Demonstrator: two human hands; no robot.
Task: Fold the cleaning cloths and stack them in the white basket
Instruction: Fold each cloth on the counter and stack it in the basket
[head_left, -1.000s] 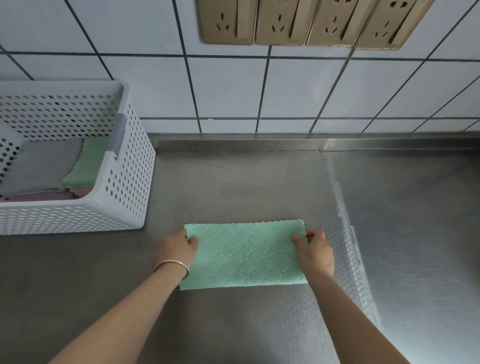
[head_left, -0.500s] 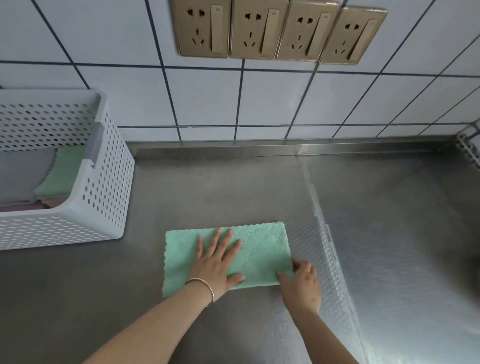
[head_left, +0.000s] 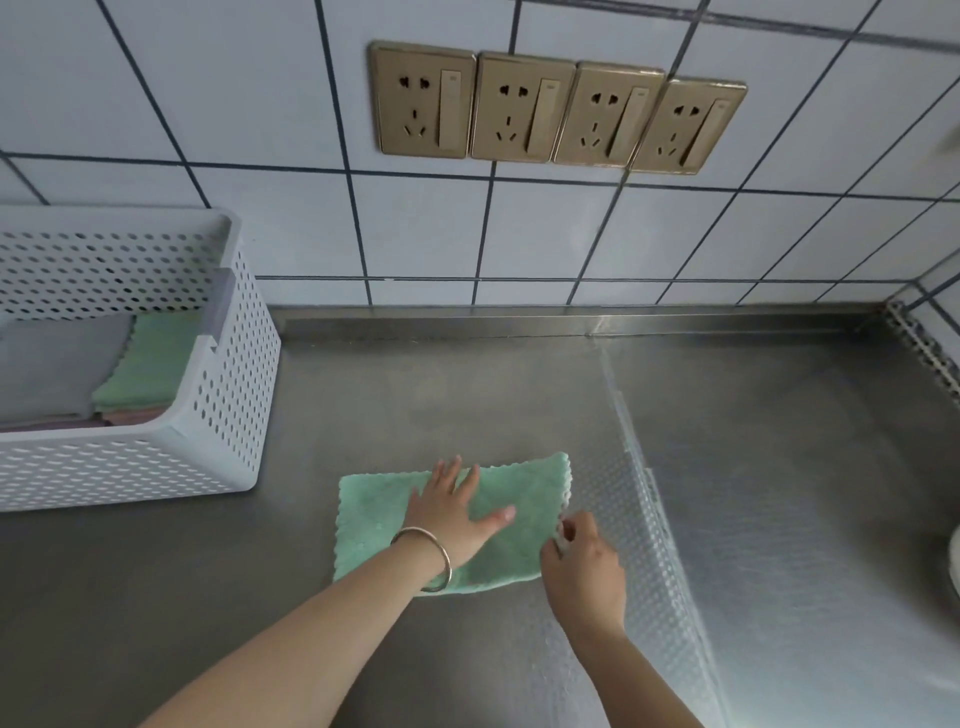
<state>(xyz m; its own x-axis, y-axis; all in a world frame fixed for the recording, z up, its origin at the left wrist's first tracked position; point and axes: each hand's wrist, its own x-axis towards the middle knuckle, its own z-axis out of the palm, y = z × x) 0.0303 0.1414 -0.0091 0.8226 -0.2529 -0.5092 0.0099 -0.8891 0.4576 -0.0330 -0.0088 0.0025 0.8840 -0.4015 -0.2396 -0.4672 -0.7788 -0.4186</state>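
A green cleaning cloth (head_left: 374, 519), folded to a rectangle, lies flat on the steel counter (head_left: 467, 395). My left hand (head_left: 452, 514) presses flat on its middle with fingers spread; a metal bangle circles that wrist. My right hand (head_left: 582, 566) pinches the cloth's right edge near the lower corner and lifts it slightly. The white perforated basket (head_left: 228, 415) stands at the left, holding folded cloths: a grey one (head_left: 57, 364), a green one (head_left: 145, 369) and a pinkish one underneath.
A tiled wall with a row of gold sockets (head_left: 556, 109) rises behind the counter. A bright reflective streak (head_left: 654, 509) runs down the steel right of the cloth. A white object (head_left: 953, 561) shows at the right edge.
My left hand moved from the cloth's left edge onto its middle and presses flat. My right hand shifted to the lower right edge and now pinches it. The camera tilted upward.
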